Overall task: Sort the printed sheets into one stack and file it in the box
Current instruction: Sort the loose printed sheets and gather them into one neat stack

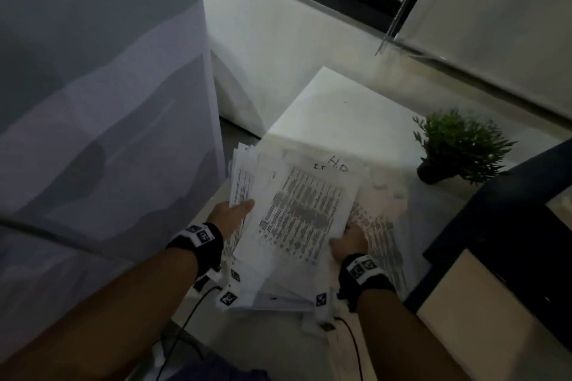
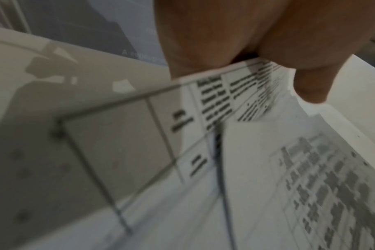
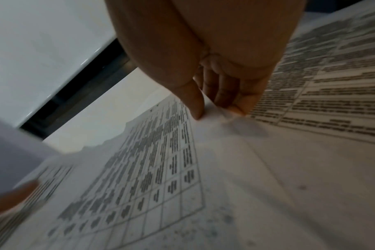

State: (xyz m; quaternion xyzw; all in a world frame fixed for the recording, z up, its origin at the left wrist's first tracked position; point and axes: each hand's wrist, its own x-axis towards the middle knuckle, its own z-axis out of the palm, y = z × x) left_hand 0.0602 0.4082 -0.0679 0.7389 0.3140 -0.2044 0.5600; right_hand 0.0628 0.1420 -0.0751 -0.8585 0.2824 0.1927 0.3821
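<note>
A loose, fanned pile of printed sheets (image 1: 297, 210) lies partly on a white table (image 1: 340, 108) and juts past its near edge. The top sheet carries a printed grid and handwritten letters. My left hand (image 1: 240, 209) grips the pile's left edge, thumb (image 2: 306, 84) on top and fingers hidden beneath. My right hand (image 1: 348, 233) pinches the top sheet's right edge; the right wrist view shows the thumb (image 3: 195, 104) above the paper and curled fingers (image 3: 231, 94) at its edge, over another printed sheet (image 3: 332, 84). No box is identifiable.
A small green potted plant (image 1: 458, 145) stands on the table to the right of the sheets. A dark chair or frame (image 1: 510, 226) is at the right. A tall grey panel (image 1: 108, 102) rises close on the left. Tiled floor (image 2: 118, 152) shows below the overhanging pages.
</note>
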